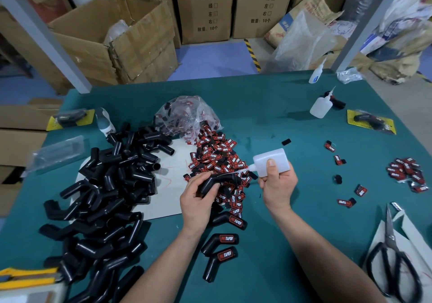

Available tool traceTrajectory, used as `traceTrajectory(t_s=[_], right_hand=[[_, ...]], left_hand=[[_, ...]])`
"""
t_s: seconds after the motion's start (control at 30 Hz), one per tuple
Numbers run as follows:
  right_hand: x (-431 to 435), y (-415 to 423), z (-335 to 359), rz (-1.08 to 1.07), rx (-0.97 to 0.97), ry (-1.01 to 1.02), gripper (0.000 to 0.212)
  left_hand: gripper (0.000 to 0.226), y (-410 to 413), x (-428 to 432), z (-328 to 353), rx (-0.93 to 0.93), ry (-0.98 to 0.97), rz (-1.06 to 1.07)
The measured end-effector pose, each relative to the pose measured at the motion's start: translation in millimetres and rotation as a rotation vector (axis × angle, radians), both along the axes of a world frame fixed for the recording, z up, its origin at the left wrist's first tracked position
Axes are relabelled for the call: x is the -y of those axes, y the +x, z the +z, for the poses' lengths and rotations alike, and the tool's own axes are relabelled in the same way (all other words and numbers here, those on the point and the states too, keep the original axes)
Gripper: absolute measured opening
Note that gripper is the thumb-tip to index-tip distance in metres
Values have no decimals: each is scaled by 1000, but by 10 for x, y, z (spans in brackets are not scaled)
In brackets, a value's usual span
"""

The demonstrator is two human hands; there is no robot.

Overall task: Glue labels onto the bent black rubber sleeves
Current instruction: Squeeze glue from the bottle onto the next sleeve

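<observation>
Two grips: left hand (196, 201) on sleeve (225, 179), right hand (278, 187) on glue bottle (281, 158); bag (187, 108) holds labels (180, 123).

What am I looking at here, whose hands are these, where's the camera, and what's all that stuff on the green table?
There is no machine here. These are a person's bare hands, filmed by one camera worn on the head, looking forward and down. The left hand grips a bent black sleeve. The right hand holds a glue bottle, its nozzle aimed at that sleeve. On the table lie a pile of bare sleeves, a heap of red-and-black labels, three labelled sleeves near the wrists, scissors and a spare bottle.
</observation>
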State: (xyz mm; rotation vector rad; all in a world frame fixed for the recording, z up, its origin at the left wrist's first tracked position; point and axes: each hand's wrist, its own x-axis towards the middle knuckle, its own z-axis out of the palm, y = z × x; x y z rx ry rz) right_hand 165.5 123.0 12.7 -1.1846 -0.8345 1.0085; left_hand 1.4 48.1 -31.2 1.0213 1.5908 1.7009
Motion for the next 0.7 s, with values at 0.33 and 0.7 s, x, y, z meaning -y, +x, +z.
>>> traceTrajectory(t_s=[0.33,0.7], right_hand=[[-2,10,-10,6,19,-4,37],[-16,18,-55,12,64,-2,37]], left_hand=[[49,3,-1,-7,-8,3,-3],[44,-1,-11,-13,-28,34,-3]])
